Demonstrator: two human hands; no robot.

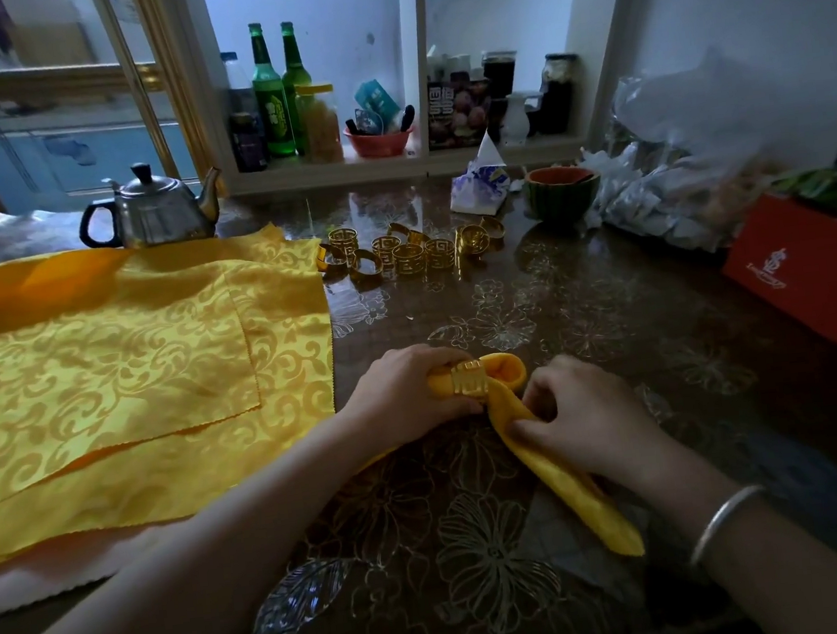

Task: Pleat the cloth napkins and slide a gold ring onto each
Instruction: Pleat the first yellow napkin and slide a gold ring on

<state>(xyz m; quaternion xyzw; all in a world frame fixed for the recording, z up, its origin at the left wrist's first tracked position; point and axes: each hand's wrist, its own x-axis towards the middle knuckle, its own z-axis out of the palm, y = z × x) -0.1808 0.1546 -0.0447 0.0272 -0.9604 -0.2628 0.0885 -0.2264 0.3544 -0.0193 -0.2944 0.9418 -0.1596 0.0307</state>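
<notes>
Left of my left hand the flat yellow napkins lie unpleated, that hand grips the gold ring around the gathered napkin, my right hand pinches its tail, and spare rings beyond both suggest I'm barely started.

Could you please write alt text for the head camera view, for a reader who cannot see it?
A person's left hand holds a gold ring fitted around a gathered yellow napkin, while the right hand pinches the cloth just below it. Flat yellow napkins lie to the left and loose gold rings sit behind, on a floral table.
</notes>
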